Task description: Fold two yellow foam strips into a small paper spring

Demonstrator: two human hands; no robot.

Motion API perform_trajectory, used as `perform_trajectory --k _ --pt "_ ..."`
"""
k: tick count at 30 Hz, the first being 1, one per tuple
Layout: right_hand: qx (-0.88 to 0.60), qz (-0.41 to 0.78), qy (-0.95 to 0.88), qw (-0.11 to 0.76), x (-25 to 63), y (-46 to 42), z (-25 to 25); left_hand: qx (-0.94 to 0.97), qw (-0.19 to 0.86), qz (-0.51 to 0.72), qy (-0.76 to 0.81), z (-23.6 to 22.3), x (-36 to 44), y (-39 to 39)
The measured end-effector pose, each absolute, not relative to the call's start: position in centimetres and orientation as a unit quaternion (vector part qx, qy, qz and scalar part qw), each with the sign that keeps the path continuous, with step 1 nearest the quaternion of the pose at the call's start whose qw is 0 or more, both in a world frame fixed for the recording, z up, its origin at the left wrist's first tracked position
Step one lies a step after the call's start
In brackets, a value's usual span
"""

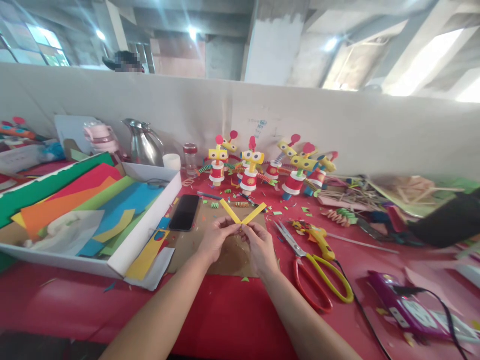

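Two narrow yellow paper strips (254,213) meet at their lower ends and spread upward in a V. My left hand (218,237) pinches the joined end from the left. From the right, my right hand (259,246) pinches the same spot with thumb and fingers. Both hands are above a brown cardboard sheet (225,260) scattered with paper bits. A black phone (185,213) lies at the sheet's left edge. Scissors (300,251) with one red and one yellow handle rest right of my right hand, beside a yellow glue gun (321,243).
Several paper robot figures (249,172) stand behind the cardboard. A white box (150,240) of coloured paper sits at left, near a steel jug (141,142), a white cup (172,162) and a glass jar (190,159). At right are a purple power strip (412,305), its cord and wooden sticks.
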State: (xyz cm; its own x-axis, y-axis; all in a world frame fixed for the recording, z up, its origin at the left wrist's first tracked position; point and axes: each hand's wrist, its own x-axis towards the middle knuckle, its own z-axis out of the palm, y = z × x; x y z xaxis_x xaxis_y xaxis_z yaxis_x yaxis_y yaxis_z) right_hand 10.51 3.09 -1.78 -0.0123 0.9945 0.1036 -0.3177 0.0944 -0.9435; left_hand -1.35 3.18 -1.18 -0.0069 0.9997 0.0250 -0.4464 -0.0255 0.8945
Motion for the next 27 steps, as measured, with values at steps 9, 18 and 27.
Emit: perform_trajectory --k 9,18,27 --pt "-0.377 0.58 -0.421 0.587 10.5 3.1 -2.1 0.37 0.597 0.607 0.372 -1.2 -1.3 3.3" --pt "-0.391 0.562 -0.431 0.588 10.6 2.9 -1.6 0.363 0.599 0.606 0.376 -1.5 -1.3 3.5" --pt "-0.436 0.502 -0.441 0.603 10.4 2.0 -0.6 0.323 0.602 0.606 0.407 -1.0 -1.3 3.5"
